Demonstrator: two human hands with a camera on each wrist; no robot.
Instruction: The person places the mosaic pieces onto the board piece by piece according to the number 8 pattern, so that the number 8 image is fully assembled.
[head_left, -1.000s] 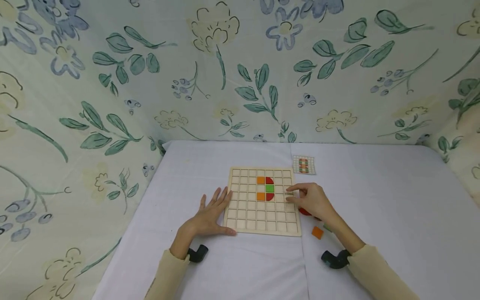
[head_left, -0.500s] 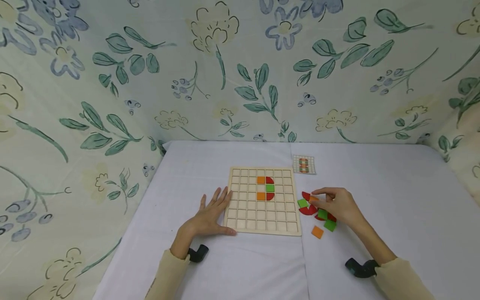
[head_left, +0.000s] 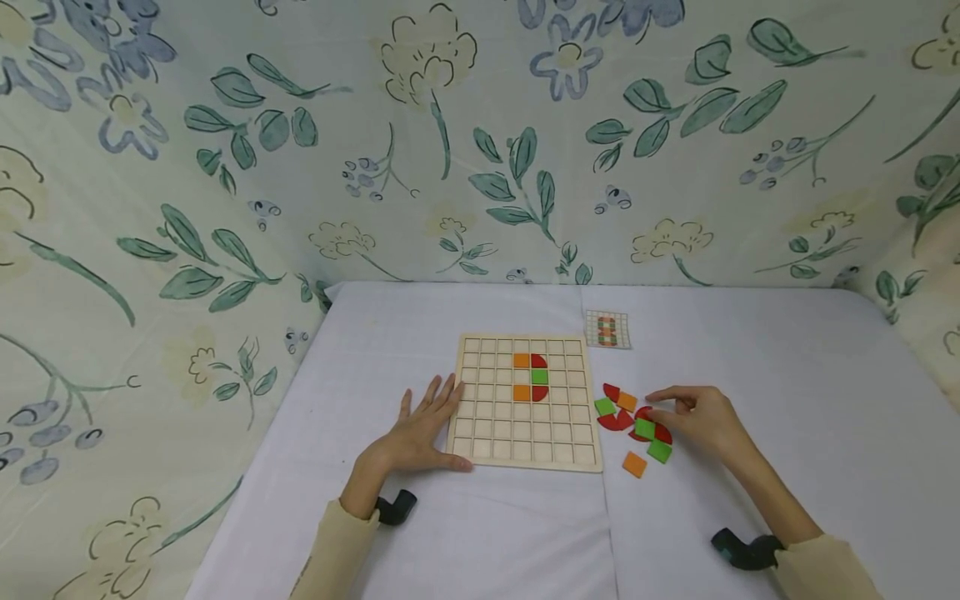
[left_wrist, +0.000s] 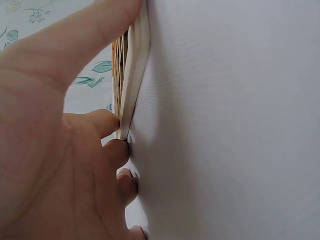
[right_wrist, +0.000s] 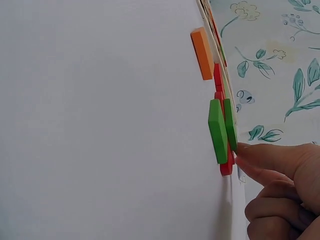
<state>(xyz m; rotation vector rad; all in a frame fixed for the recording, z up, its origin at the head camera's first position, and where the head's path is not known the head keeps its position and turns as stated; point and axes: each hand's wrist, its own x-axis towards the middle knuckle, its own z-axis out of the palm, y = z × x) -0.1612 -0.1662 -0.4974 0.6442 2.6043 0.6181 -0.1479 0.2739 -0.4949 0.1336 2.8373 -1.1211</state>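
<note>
My left hand (head_left: 423, 429) rests with fingers spread at the left edge and lower-left corner of a wooden grid board (head_left: 487, 446). In the left wrist view, the thumb and fingers of the left hand (left_wrist: 65, 125) touch the board's side (left_wrist: 136, 75). Right of the board, my right hand (head_left: 701, 417) reaches into loose tiles, thumb and forefinger at a red quarter-circle tile (head_left: 642, 412); whether they grip it is unclear. In the right wrist view, fingertips of the right hand (right_wrist: 280, 185) meet the tiles behind a green square tile (right_wrist: 218, 132).
On the board sit orange squares (head_left: 522, 360), red quarter-circles (head_left: 538, 360) and a green square (head_left: 539, 377). Several loose red, green and orange tiles (head_left: 627, 402) lie beside it, with one orange square (head_left: 634, 464) nearer. A small pattern card (head_left: 608, 329) lies behind.
My right hand has moved from over the board's right side to the loose tiles, then slightly farther right, uncovering an orange square. The left hand has stayed put.
</note>
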